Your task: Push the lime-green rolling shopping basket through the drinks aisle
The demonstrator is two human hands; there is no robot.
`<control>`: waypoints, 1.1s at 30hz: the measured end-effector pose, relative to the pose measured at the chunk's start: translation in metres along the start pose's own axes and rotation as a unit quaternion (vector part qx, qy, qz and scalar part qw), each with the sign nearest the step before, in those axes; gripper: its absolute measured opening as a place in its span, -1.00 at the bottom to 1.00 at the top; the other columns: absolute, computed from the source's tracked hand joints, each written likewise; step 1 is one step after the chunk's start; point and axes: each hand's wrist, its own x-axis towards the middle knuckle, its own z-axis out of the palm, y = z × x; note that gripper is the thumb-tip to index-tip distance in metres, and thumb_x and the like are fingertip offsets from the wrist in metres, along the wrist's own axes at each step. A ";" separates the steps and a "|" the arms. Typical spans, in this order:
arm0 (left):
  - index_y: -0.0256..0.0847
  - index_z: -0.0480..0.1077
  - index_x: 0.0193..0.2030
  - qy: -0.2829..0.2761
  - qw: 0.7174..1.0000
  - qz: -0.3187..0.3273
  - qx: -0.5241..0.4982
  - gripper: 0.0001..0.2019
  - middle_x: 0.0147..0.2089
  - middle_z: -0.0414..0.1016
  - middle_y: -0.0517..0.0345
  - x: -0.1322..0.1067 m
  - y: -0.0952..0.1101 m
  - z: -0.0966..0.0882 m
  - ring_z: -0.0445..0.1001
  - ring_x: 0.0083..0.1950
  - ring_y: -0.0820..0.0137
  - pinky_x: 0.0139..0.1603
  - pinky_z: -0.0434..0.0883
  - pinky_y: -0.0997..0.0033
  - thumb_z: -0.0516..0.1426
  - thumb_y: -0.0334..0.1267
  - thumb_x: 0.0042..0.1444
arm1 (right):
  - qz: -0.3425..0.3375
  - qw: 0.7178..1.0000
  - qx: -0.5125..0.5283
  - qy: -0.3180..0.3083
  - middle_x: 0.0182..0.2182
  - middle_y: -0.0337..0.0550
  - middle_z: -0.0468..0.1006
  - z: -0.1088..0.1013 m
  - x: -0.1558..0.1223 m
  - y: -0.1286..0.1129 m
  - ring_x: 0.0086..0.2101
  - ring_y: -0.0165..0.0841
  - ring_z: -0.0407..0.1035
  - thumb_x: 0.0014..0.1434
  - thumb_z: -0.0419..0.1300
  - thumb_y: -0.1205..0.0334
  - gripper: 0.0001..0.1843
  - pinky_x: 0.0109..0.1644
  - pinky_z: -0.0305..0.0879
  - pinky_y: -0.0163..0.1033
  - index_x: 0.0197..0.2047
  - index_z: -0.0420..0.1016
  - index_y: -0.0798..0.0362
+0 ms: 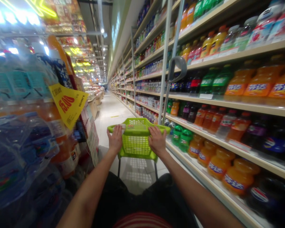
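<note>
A bright green shopping cart (135,147) stands straight in front of me in the aisle, its slatted basket turned toward my body. My left hand (115,138) is closed over the left part of the cart's handle (137,130). On the right part of that same bar, my right hand (157,141) is wrapped with the fingers over the top. Something small and whitish shows beside the left fingers; I cannot make out what it is. What lies inside the basket is hidden by the handle and the cart's near wall.
Tall shelves (218,99) of bottled drinks line the right side, with a metal post (166,63) at their edge. Stacked bottle packs (16,152) and a yellow price sign (68,103) stand close on the left. Pale floor (111,109) runs ahead between them.
</note>
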 end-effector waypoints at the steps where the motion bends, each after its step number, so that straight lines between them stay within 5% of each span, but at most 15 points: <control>1: -0.26 0.09 0.24 0.003 1.000 0.010 -0.002 -0.52 0.28 0.13 -0.12 0.000 0.004 0.001 0.11 0.30 0.24 0.28 -0.21 -0.20 -0.15 -0.43 0.15 | -0.003 1.000 0.000 0.000 0.08 -0.02 0.37 -0.001 0.000 0.001 0.14 -0.16 0.12 0.11 -0.04 0.32 -0.53 0.21 -0.28 0.21 0.12 0.28 0.09; 5: -0.22 0.11 0.23 0.003 1.000 0.004 -0.005 -0.52 0.27 0.16 -0.09 0.001 -0.010 -0.002 0.12 0.29 0.26 0.28 -0.25 -0.19 -0.16 -0.44 0.16 | -0.011 1.000 -0.003 -0.006 0.08 -0.04 0.37 -0.003 -0.002 0.007 0.13 -0.17 0.12 0.10 -0.04 0.33 -0.52 0.20 -0.26 0.21 0.12 0.28 0.08; 10: -0.27 0.09 0.24 0.007 0.995 -0.102 0.003 -0.50 0.27 0.15 -0.13 0.003 -0.034 -0.008 0.13 0.29 0.23 0.26 -0.24 -0.25 -0.15 -0.44 0.13 | -0.001 1.000 0.000 0.005 0.08 -0.04 0.38 -0.003 -0.002 0.004 0.14 -0.17 0.11 0.09 -0.04 0.33 -0.52 0.21 -0.27 0.21 0.10 0.29 0.09; 19: -0.28 0.04 0.26 -0.004 1.000 0.015 -0.027 -0.49 0.30 0.10 -0.10 0.003 0.036 -0.002 0.07 0.31 0.27 0.29 -0.26 -0.19 -0.14 -0.41 0.14 | 0.004 1.000 0.004 -0.001 0.09 -0.02 0.36 -0.005 -0.003 0.000 0.15 -0.17 0.10 0.08 -0.04 0.33 -0.51 0.22 -0.30 0.20 0.11 0.27 0.10; 26: -0.28 0.06 0.26 0.029 0.999 -0.040 -0.012 -0.50 0.27 0.15 -0.14 0.001 -0.004 -0.002 0.13 0.29 0.25 0.30 -0.25 -0.15 -0.11 -0.39 0.14 | 0.005 1.000 0.005 -0.005 0.12 -0.01 0.32 -0.005 -0.004 -0.002 0.17 -0.17 0.05 0.10 -0.05 0.32 -0.49 0.23 -0.32 0.21 0.14 0.25 0.11; 29: -0.28 0.06 0.25 0.025 0.999 -0.017 -0.028 -0.51 0.26 0.16 -0.13 0.002 0.015 -0.003 0.13 0.29 0.26 0.29 -0.28 -0.16 -0.12 -0.37 0.15 | 0.007 1.000 -0.005 -0.010 0.15 0.00 0.28 -0.005 -0.004 -0.007 0.20 -0.16 0.01 0.11 -0.05 0.29 -0.48 0.23 -0.33 0.21 0.16 0.23 0.12; 33: -0.25 0.09 0.24 0.007 0.996 0.071 -0.057 -0.53 0.28 0.14 -0.10 0.005 0.068 -0.004 0.09 0.30 0.29 0.29 -0.27 -0.16 -0.14 -0.35 0.17 | -0.002 1.000 -0.016 -0.017 0.14 0.00 0.29 -0.006 -0.005 -0.008 0.20 -0.16 0.02 0.11 -0.05 0.27 -0.49 0.23 -0.30 0.20 0.15 0.24 0.14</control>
